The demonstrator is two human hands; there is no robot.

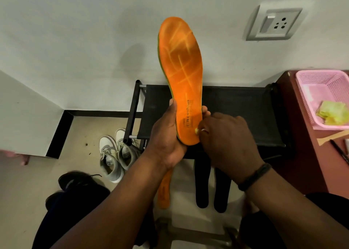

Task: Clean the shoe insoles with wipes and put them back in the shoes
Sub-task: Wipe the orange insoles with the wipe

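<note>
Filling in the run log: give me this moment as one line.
left hand: holds orange insole upright | right hand: pinches wipe at heel | shoes: on floor

orange insoles [180, 75]: 2 | black insoles [202, 184]: 2 | white sneakers [111, 160]: 2 | pink basket [309, 97]: 1

My view: both forearms bare, no sleeves. Black band [254, 176] round right wrist. Dark trousers [75, 201] over knees at bottom of view.
</note>
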